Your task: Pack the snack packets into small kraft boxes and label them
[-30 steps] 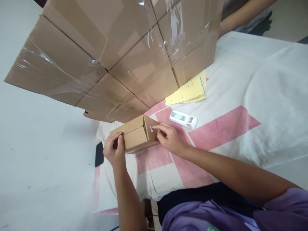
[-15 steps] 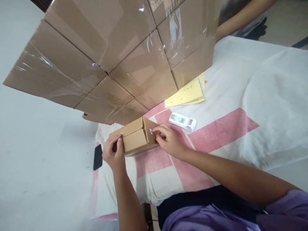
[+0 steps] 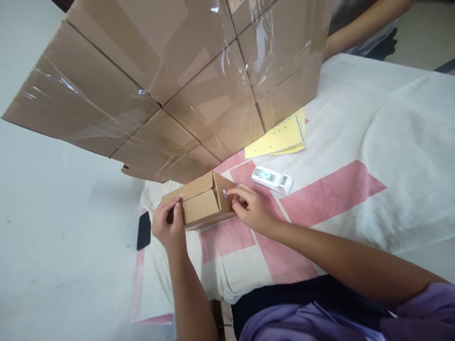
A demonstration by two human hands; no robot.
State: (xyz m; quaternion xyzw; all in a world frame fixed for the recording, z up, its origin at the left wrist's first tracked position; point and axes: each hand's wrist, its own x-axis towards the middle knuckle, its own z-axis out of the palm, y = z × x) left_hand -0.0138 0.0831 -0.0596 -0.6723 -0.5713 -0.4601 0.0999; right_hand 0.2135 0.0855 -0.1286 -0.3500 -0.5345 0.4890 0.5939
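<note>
A small closed cardboard box [image 3: 199, 201] lies on the cloth-covered table in front of me. My left hand [image 3: 169, 220] grips its left part, thumb and fingers at the top edge. At the box's right end, my right hand [image 3: 247, 203] has its fingers curled together, the index fingertip touching a small white-and-blue sticker [image 3: 224, 193] on the end face. Whether the sticker lies fully flat cannot be made out. Just beyond my right hand rests a white plastic device [image 3: 272, 180] with a clear window.
A tall stack of taped cardboard boxes [image 3: 213, 104] stands right behind the small box. Yellow sheets [image 3: 277, 139] with blue outlines lie at its foot. A dark phone-like slab [image 3: 144, 231] is at the left edge. Another person's arm [image 3: 369, 26] reaches behind the stack.
Both hands keep their places on the small box. The view has shifted very slightly; nothing else has visibly moved.
</note>
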